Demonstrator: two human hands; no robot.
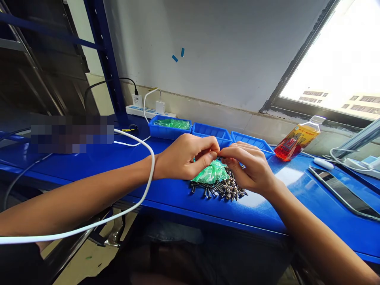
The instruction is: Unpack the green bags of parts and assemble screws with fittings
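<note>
My left hand (197, 156) and my right hand (249, 164) meet at the fingertips above the blue table. Both are closed in a pinch, and a small dark piece, too small to make out, shows between them. Under and behind the hands lies a crumpled green plastic bag (211, 172). A pile of dark and silvery screws (227, 189) spreads around the bag, partly hidden by my right hand.
Three blue trays stand along the wall; the left tray (169, 135) holds green plastic. A bottle (298, 139) leans at the right, near a phone (344, 192). A white cable (151, 166) crosses my left forearm. A power strip (142, 111) lies behind.
</note>
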